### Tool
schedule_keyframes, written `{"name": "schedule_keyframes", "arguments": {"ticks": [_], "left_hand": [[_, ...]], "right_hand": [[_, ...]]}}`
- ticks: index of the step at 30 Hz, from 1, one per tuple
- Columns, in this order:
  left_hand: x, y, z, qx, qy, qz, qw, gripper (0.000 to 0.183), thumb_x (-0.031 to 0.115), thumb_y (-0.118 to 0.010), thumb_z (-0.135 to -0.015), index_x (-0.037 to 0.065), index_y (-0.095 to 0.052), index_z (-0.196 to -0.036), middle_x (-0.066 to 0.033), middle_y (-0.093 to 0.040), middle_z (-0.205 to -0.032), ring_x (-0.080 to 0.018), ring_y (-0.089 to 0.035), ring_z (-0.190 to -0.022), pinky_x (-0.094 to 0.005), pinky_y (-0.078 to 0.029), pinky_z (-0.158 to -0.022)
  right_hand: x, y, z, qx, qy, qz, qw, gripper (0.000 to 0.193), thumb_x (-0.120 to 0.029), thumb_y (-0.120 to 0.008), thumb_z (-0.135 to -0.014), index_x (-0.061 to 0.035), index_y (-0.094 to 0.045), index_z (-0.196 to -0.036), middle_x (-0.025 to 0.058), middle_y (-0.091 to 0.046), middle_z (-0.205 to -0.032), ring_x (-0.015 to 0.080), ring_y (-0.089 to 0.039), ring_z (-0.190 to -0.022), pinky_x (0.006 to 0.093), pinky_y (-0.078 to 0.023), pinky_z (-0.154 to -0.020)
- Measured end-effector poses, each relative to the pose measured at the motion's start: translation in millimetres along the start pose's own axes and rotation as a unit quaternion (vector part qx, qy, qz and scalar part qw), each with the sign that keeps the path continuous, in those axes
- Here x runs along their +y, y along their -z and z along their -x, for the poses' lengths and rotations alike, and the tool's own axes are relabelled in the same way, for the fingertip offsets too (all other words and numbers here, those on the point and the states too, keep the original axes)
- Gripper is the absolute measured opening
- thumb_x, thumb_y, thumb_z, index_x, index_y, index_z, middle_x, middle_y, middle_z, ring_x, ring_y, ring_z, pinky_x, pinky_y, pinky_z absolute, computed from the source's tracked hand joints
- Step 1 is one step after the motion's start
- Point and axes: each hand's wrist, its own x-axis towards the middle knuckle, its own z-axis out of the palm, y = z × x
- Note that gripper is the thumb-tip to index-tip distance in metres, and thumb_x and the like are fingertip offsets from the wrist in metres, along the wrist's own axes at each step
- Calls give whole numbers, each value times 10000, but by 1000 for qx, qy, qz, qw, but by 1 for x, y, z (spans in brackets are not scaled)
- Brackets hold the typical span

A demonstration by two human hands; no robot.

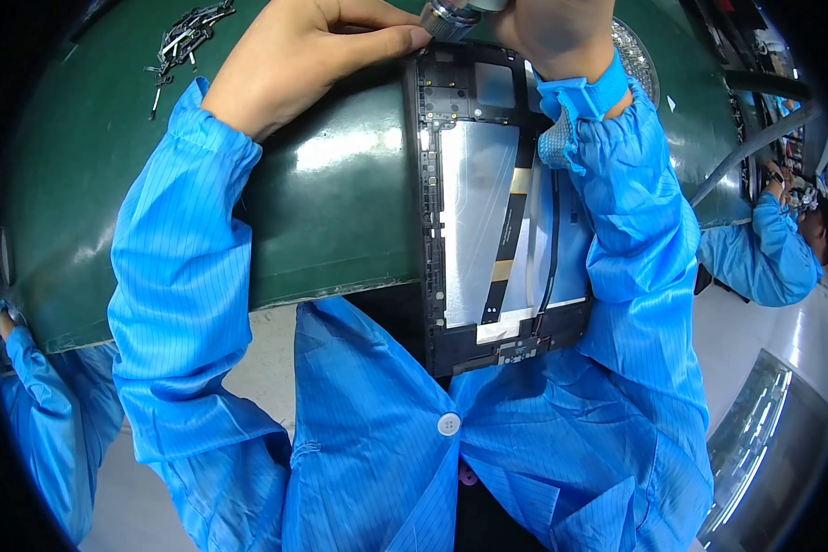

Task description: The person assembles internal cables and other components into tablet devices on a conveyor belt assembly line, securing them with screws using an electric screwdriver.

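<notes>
An opened tablet [478, 175] with a black frame, silver panels and dark ribbon cables lies over the front edge of the green table, its near end reaching out above my lap. My right hand [554, 37], a blue wrist strap below it, is closed around what looks like an electric screwdriver [451, 20] with a knurled metal collar, at the tablet's far end. Its fingers and the tool's upper part are cut off by the picture's top edge. My left hand [317, 51] brings thumb and forefinger together beside the collar at the far left corner; anything between them is hidden.
Several small black and silver parts [186, 39] lie heaped on the green table [92, 212] at the far left. A round dish [637, 63] stands behind my right wrist. A grey cable or bar [750, 152] crosses at right. Blue-sleeved people sit at right [768, 253] and left [51, 405].
</notes>
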Motion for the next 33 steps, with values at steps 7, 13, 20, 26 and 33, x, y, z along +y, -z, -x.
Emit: {"name": "schedule_keyframes", "arguments": {"ticks": [7,13,20,26,33], "left_hand": [[-5,-2,0,13,-18,-24,999,248,165,-677,-918,-9,-731,-1085,-108,-714,-924,-157,-659,-829,-263,-516,-808],[-4,-2,-3,21,3,-35,999,248,161,-675,-917,0,-732,-1096,-116,-723,-906,-158,-671,-818,-263,-523,-813],[-11,1,0,17,42,-32,998,247,153,-683,-910,-16,-727,-1084,-101,-726,-915,-147,-671,-842,-261,-521,-827],[-7,-3,-2,26,65,-22,997,238,134,-677,-910,-21,-720,-1084,-89,-723,-940,-135,-662,-857,-262,-513,-839],[-12,-3,0,18,59,28,998,208,97,-666,-903,-31,-711,-1061,-55,-707,-934,-114,-640,-871,-258,-498,-845]], "right_hand": [[0,-2,1,-6,5,12,1000,249,-188,-568,-922,50,-638,-899,140,-676,-770,120,-540,-455,234,-398,-394],[-3,-3,-2,1,15,11,1000,184,-126,-597,-919,50,-647,-909,127,-673,-731,113,-545,-441,240,-401,-391],[1,-16,-4,-9,-25,16,1000,174,-110,-640,-905,29,-651,-801,57,-613,-605,86,-516,-412,228,-384,-373],[1,-17,-7,-3,-33,20,999,192,-94,-652,-895,20,-641,-741,41,-596,-571,70,-505,-412,237,-367,-366],[3,-19,-7,-13,-21,27,999,206,-91,-648,-894,4,-644,-712,19,-585,-552,60,-509,-426,243,-369,-376]]}}
